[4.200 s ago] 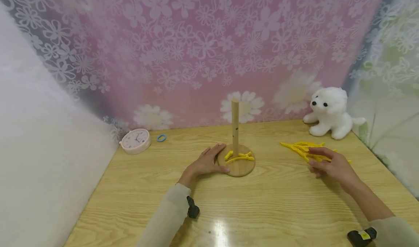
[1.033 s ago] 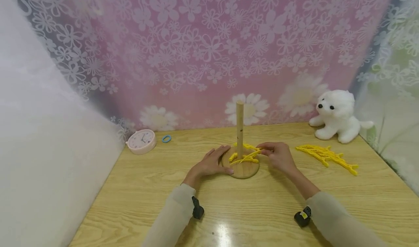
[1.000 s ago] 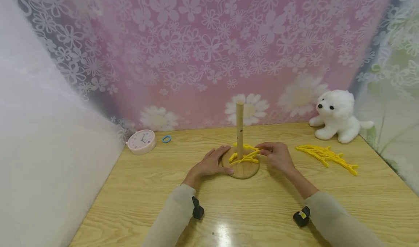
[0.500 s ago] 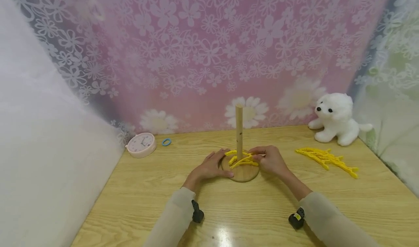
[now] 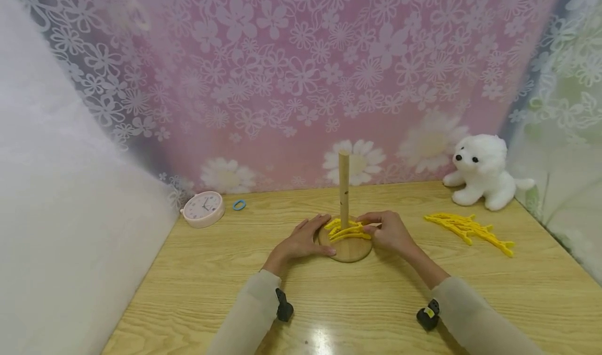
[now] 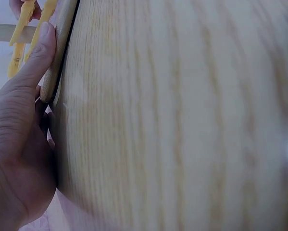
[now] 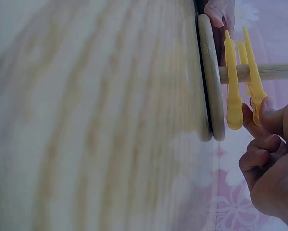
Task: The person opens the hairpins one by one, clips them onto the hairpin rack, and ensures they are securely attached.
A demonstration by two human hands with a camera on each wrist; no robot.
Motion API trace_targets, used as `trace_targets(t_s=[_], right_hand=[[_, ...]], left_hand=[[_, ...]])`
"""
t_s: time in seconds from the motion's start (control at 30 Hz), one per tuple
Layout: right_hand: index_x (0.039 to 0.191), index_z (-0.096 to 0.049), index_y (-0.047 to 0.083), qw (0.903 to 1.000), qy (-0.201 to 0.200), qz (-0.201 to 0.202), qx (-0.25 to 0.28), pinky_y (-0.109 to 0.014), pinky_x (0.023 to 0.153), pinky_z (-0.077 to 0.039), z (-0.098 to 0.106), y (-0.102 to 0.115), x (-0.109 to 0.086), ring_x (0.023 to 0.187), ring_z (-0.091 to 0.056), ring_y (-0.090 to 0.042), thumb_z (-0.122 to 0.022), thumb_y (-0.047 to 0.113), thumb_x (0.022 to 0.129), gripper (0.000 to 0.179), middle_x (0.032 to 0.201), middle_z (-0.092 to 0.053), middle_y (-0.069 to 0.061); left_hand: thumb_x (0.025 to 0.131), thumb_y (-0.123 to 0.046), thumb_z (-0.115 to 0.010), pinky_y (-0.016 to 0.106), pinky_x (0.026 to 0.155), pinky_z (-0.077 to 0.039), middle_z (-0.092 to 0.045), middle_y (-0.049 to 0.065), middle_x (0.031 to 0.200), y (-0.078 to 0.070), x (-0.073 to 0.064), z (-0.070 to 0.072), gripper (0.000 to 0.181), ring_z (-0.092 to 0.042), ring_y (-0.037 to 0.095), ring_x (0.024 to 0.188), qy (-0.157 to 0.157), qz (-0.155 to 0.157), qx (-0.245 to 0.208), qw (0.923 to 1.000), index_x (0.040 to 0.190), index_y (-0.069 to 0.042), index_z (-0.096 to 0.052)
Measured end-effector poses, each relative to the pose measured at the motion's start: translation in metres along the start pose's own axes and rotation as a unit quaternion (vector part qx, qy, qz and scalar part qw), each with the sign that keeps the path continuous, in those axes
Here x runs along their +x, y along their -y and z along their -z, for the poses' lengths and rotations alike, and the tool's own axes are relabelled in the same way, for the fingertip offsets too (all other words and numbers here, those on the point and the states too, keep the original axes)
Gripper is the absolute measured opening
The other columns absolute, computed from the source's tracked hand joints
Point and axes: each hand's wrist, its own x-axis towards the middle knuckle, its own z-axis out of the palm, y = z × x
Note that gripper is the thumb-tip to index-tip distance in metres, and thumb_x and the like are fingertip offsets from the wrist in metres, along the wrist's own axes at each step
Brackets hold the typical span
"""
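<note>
A round wooden base (image 5: 350, 253) with an upright wooden post (image 5: 344, 187) stands mid-table. My left hand (image 5: 302, 240) holds the base at its left edge, thumb over the rim. My right hand (image 5: 389, 233) pinches one end of a yellow plastic branch piece (image 7: 256, 85) between thumb and forefinger. That piece lies across the post, slightly above another yellow branch piece (image 7: 233, 96) that sits lower, close to the base. In the left wrist view the thumb (image 6: 40, 53) lies along the disc, and the yellow pieces show beyond it.
More yellow branch pieces (image 5: 470, 228) lie in a pile on the right of the table. A white plush dog (image 5: 482, 174) sits behind them. At the back left are a pink clock (image 5: 203, 209) and a blue ring (image 5: 239, 205).
My right hand has come left from the pile to the post, bringing a yellow branch piece. Over the last second that piece has come lower around the post. The left hand stays on the base.
</note>
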Motion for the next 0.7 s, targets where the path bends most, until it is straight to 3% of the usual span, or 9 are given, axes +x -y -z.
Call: trace_targets(t_s=[0.43,0.57,0.7], right_hand=[[0.123,-0.076,0.007,0.9979,0.062,-0.003,0.017,-0.042,0.081,-0.064,0.009,-0.003,-0.004,0.112,-0.070,-0.038,-0.067,0.005,0.101,0.024,0.136,-0.064,-0.025],[0.126,-0.073,0.009,0.9951,0.090,-0.009,0.040,-0.031,0.060,-0.057,0.012,-0.004,-0.005,0.088,-0.074,-0.029,-0.066,0.006,0.102,0.025,0.137,-0.061,-0.026],[0.131,-0.070,0.010,0.9904,0.114,-0.009,0.079,-0.028,0.043,-0.042,0.014,-0.004,-0.006,0.057,-0.058,-0.020,-0.065,0.008,0.103,0.028,0.138,-0.059,-0.026]], left_hand=[[0.088,-0.056,-0.079,0.049,0.130,-0.004,-0.017,0.002,0.174,-0.001,-0.001,0.000,0.102,-0.008,0.018,0.161,0.000,-0.002,0.006,1.0000,0.168,-0.025,-0.023],[0.087,-0.057,-0.079,0.049,0.130,-0.004,-0.016,0.001,0.174,-0.002,-0.001,0.000,0.102,-0.007,0.018,0.161,0.001,0.001,0.003,1.0000,0.168,-0.027,-0.023],[0.087,-0.058,-0.079,0.047,0.130,-0.003,-0.016,0.000,0.174,-0.001,0.000,0.000,0.102,-0.007,0.017,0.161,-0.001,0.003,0.004,1.0000,0.168,-0.028,-0.024]])
